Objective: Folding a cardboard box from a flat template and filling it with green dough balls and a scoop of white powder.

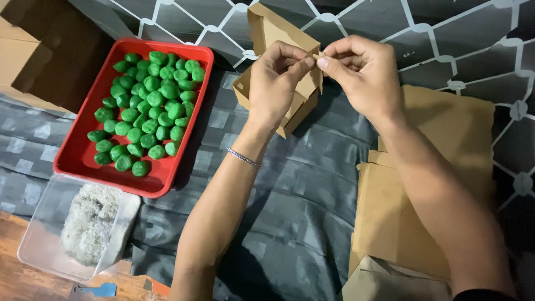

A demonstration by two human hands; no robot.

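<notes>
Both hands hold a small brown cardboard box (277, 34) up above the dark patterned cloth (290, 200). My left hand (276, 81) grips its front side, thumb and fingers pinched at a flap. My right hand (362, 72) pinches the same flap edge from the right, fingertips touching those of the left. The box is partly folded, with its pointed lid flap standing up behind the hands. A thin bracelet (243, 158) sits on my left wrist.
A red tray (184, 150) at the left holds several green balls (147, 106). In front of it stands a clear plastic container (42, 256) with white shredded stuff. A stack of flat brown cardboard sheets (446, 128) lies at the right. A cardboard carton (22, 61) is at the far left.
</notes>
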